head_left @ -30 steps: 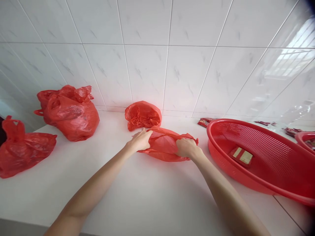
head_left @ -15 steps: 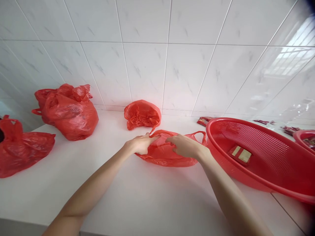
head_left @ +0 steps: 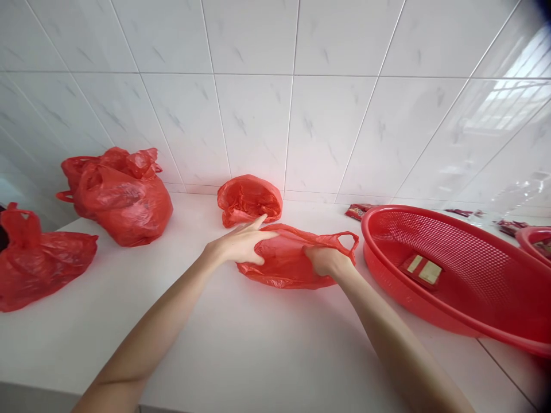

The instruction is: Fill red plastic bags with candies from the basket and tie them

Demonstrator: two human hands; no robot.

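Note:
A red plastic bag (head_left: 286, 267) lies spread with its mouth open on the white counter. My left hand (head_left: 241, 242) is at the bag's left rim, its fingers apart and nothing held in them. My right hand (head_left: 327, 261) reaches into the right part of the bag; its fingertips are partly hidden by the plastic. One handle loop stands up just right of that hand. Behind the bag, near the wall, sits a crumpled red bag (head_left: 249, 201).
Filled red bags (head_left: 123, 198) stand at the back left, and another red bag (head_left: 43, 261) lies at the left edge. A large red basket (head_left: 456, 315) on the right holds a red packet (head_left: 424, 271). Small red packets (head_left: 357, 211) lie by the tiled wall.
My left hand has moved a little left and spread its fingers. My right hand has moved slightly right and deeper into the bag, whose mouth is a bit wider.

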